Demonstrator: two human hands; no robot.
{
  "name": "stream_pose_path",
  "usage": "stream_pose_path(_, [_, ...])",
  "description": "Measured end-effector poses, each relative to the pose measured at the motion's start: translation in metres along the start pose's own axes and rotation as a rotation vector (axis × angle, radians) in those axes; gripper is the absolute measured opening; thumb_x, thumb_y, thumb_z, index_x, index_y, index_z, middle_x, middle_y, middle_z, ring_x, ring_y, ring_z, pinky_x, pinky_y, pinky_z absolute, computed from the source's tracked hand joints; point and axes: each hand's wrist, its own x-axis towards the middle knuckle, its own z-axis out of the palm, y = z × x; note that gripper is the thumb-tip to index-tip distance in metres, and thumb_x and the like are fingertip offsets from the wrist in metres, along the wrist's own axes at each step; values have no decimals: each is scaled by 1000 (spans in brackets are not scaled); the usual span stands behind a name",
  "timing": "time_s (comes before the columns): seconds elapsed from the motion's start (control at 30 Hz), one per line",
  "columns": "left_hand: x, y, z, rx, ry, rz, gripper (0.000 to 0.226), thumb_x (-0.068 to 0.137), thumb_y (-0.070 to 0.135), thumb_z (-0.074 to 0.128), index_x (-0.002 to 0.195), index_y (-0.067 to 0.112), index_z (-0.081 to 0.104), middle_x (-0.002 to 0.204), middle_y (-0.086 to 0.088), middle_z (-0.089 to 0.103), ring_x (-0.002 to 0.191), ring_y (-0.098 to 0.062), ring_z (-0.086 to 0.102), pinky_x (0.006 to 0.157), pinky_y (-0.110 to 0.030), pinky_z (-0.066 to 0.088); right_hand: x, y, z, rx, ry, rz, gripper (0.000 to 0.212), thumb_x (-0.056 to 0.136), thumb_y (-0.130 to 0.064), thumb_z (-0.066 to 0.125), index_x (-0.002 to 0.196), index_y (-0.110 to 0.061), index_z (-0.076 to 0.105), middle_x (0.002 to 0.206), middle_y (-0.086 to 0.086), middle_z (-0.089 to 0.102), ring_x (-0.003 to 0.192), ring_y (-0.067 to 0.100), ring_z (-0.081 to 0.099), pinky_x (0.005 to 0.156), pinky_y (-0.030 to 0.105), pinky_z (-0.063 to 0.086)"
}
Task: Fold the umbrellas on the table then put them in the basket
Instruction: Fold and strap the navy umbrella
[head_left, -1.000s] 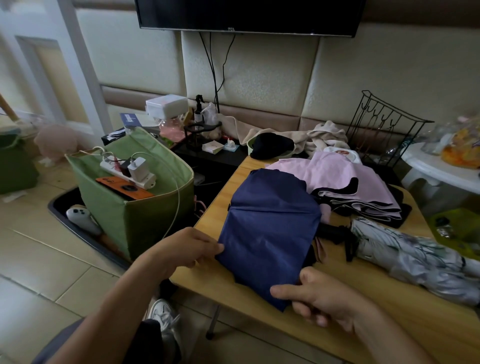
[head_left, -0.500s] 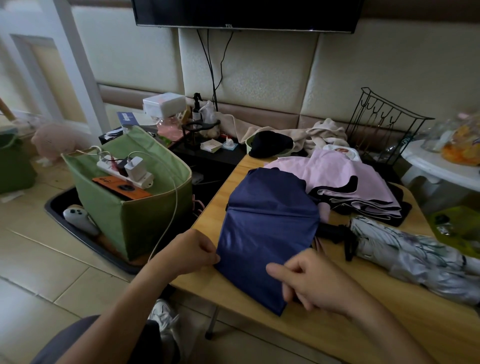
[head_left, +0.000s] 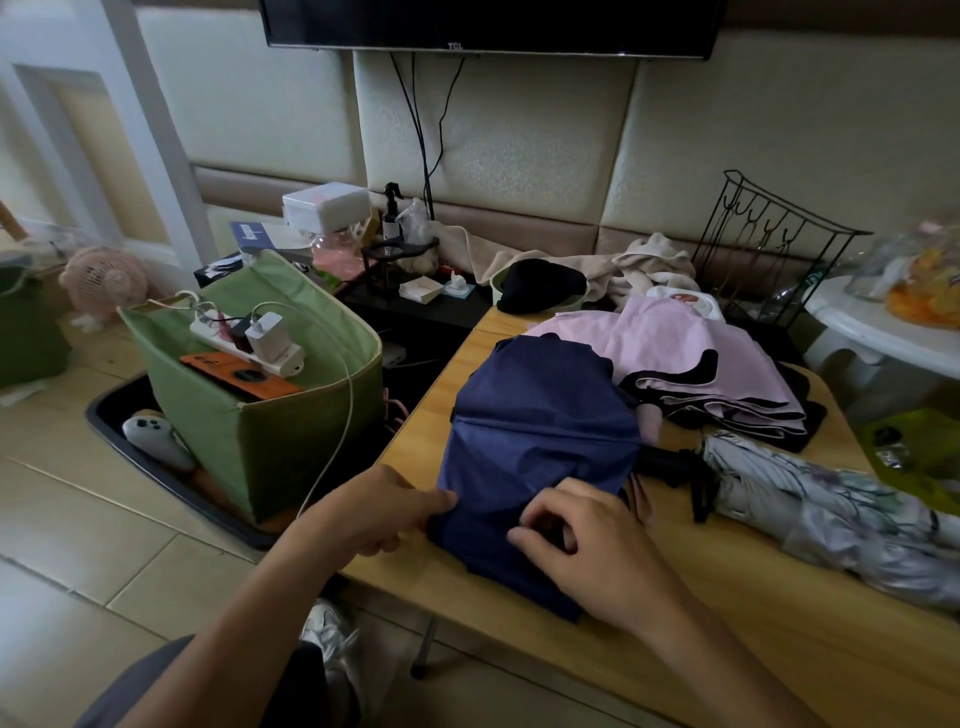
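Navy umbrella (head_left: 540, 447) pinched by both hands (head_left: 374, 512); its handle hidden under the canopy.

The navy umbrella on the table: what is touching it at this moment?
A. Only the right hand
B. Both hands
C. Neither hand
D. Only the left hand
B: the left hand holds the near left edge of the navy umbrella, and the right hand pinches its fabric from the other side.
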Motion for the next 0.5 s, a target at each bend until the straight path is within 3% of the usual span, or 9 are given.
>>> stream_pose_path(0.07, [1, 1, -1, -44, -11, 8, 39, 91, 50, 70, 94, 12, 71, 70, -2, 59, 58, -13, 50, 52, -24, 38, -2, -12, 3, -20, -57, -86, 37, 86, -68, 65, 102, -35, 59, 101, -17, 50, 94, 1, 51, 72, 14, 40])
stream_pose_path(0.13, [-2, 4, -2, -239, -29, 4, 29, 93, 39, 72, 98, 10, 70, 83, -4, 66, 67, -16, 59, 58, -27, 46, -5, -22, 9, -129, -136, -149, 53, 80, -73, 66, 114, -36, 49, 110, -19, 42, 102, 1, 44, 78, 16, 38])
stream_pose_path(0.2, [-6, 8, 1, -532, -67, -6, 27, 95, 28, 71, 112, 7, 67, 106, -12, 72, 80, -22, 73, 66, -32, 56, -5, -26, 15, -244, -108, -171, 57, 84, -65, 68, 123, -34, 42, 118, -16, 39, 108, 6, 41, 88, 23, 41])
stream_pose_path(0.27, [-9, 12, 2, -806, -140, -9, 33, 97, 25, 67, 123, 5, 62, 117, -20, 72, 92, -31, 76, 70, -37, 61, -5, -27, 15, -258, 7, -156, 43, 92, -46, 68, 123, -33, 41, 119, -14, 44, 108, 8, 44, 91, 25, 42])
stream_pose_path(0.37, [-9, 18, 2, -990, -350, -89, 53, 103, 44, 51, 131, -1, 53, 119, -25, 71, 103, -39, 73, 75, -45, 64, -2, -23, 7, -221, 156, -162, 27, 89, -21, 70, 101, -31, 48, 97, -15, 54, 86, 6, 51, 74, 23, 39])
stream_pose_path(0.5, [-1, 20, 4, -961, -455, -179, 87, 102, 67, 27, 134, -9, 54, 120, -32, 68, 108, -44, 70, 93, -52, 57, -1, -22, -5, -173, 262, -220, 22, 84, -14, 72, 92, -26, 56, 87, -14, 52, 77, 5, 49, 68, 17, 36])
